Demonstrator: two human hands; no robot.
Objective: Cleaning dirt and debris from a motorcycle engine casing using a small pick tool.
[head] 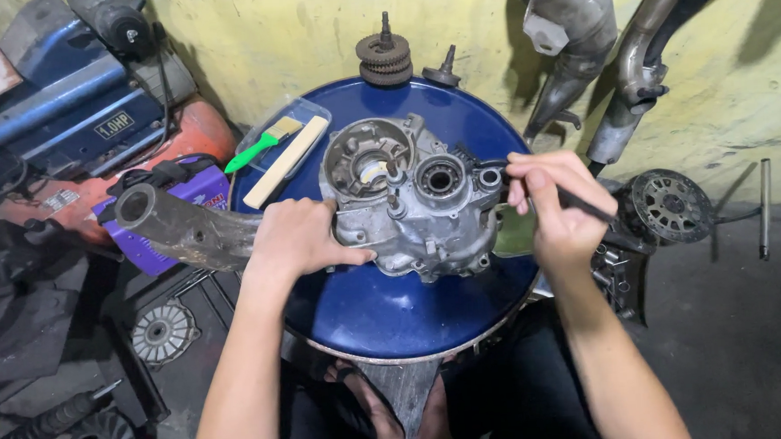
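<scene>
On top of the blue drum lid [386,313], dead centre, sits the engine case half [412,196]. Left hand [298,238] is clamped on its 9 o'clock edge so it can't slide, while the right hand [554,202] pinches a thin dark tool [586,202] shut between its fingers, tip poking at the 3 o'clock side. Gear cluster [384,58] is parked at 12, out of the way.
</scene>
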